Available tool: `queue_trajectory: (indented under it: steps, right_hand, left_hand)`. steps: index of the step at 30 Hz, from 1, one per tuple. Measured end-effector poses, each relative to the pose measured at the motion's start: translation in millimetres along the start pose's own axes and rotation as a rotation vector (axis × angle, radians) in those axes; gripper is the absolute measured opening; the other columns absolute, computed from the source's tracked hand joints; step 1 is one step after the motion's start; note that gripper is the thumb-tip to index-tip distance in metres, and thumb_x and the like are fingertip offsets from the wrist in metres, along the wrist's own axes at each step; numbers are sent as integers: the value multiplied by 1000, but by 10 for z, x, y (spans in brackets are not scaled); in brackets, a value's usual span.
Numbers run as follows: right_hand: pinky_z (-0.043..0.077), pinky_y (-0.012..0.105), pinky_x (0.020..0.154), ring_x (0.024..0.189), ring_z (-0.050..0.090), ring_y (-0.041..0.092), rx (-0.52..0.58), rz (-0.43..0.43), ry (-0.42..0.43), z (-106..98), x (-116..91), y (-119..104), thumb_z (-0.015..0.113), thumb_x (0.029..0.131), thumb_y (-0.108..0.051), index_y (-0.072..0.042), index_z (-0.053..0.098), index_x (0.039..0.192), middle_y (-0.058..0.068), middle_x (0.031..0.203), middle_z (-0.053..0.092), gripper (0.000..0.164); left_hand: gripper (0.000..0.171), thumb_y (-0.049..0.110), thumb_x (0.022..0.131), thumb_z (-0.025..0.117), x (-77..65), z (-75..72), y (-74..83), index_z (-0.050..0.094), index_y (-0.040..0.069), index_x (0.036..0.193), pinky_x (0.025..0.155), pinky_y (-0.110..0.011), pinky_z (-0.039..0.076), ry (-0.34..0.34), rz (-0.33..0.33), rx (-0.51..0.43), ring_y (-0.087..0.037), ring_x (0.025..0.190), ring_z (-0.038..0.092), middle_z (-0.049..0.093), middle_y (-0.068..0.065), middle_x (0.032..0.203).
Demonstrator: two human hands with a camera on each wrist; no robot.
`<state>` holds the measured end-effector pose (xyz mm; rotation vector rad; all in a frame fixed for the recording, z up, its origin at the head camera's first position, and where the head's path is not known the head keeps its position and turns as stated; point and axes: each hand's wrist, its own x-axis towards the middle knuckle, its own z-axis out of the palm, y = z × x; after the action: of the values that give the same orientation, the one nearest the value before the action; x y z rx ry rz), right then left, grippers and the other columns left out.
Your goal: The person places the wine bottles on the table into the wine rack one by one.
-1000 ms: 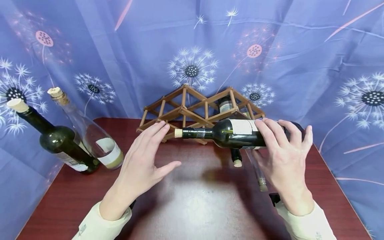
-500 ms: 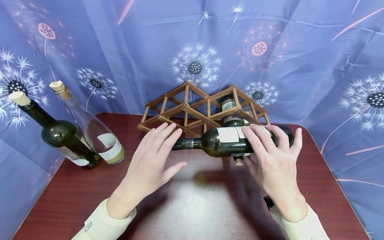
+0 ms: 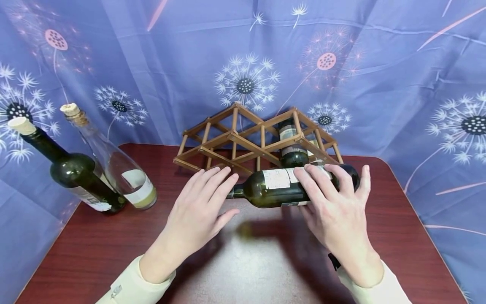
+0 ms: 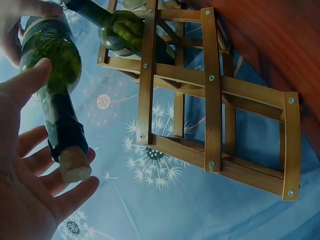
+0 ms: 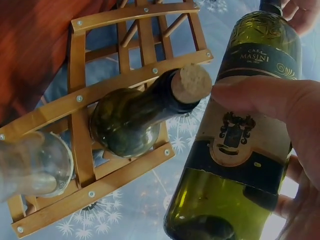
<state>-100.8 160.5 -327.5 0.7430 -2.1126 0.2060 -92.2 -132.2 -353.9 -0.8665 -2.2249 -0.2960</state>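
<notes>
My right hand (image 3: 336, 215) grips a dark green wine bottle (image 3: 260, 192) by its body, above the table. The bottle lies level, with its neck pointing left. In the right wrist view the thumb presses on its label (image 5: 232, 150). Around the corked neck sits my left hand (image 3: 197, 215), its fingers extended and loosely spread. The left wrist view shows the cork (image 4: 74, 165) in front of those fingers, with the thumb apart from the neck. Behind the bottle stands a wooden wine rack (image 3: 247, 147), holding a green bottle (image 5: 122, 125) and a clear bottle (image 5: 40, 162).
At the left of the reddish table (image 3: 395, 236) stand a corked green bottle (image 3: 72, 171) and a corked clear bottle (image 3: 127, 173) with a pale label. A blue dandelion-print cloth (image 3: 182, 63) hangs behind the table and at its sides.
The held bottle has moved toward me and slightly left, away from the rack. My left hand has shifted a little right and now covers the cork in the head view.
</notes>
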Motion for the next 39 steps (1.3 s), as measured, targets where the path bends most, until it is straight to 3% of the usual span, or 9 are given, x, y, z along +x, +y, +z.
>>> queue_trajectory:
  steps: [6,10,17,25,31,39]
  right_hand:
    - [7,77,103,113,52,41,4,-17,-57,10,-21,-11,93,46,-14,-15,62,133,6,125,63,92]
    - [7,77,104,113,52,40,9,-23,-79,20,-28,-18,93,46,-16,-15,61,134,6,125,63,93]
    - [7,76,104,113,51,39,23,-33,-84,29,-31,-13,91,48,-15,-13,61,134,5,126,62,91]
    - [8,76,104,113,52,40,73,-53,-73,41,-13,-1,90,53,-15,-6,60,132,8,126,62,85]
    - [9,75,105,114,53,39,70,-64,-59,67,-16,10,90,54,-18,-5,60,132,8,127,63,85]
    - [13,74,105,116,54,40,80,-64,4,78,-8,11,91,54,-21,-3,61,131,11,127,63,84]
  left_hand:
    - [61,33,85,76,-10,36,28,59,4,136,101,-43,43,-25,8,35,-32,112,57,61,-11,131]
    - [46,28,94,66,-20,51,39,61,4,133,89,-40,49,-41,0,44,-28,103,59,63,-8,123]
    - [43,32,101,51,-32,85,25,60,5,134,73,-38,46,-65,0,104,-27,92,56,62,-6,111]
    - [44,38,102,46,-56,137,-28,59,4,127,68,-37,43,-82,4,160,-27,85,53,59,-6,104]
    - [46,39,104,40,-84,153,-59,60,4,124,68,-38,43,-86,-6,150,-28,83,52,58,-6,104]
    - [43,36,101,48,-162,165,-102,58,2,125,69,-38,44,-85,-35,112,-28,84,53,58,-7,105]
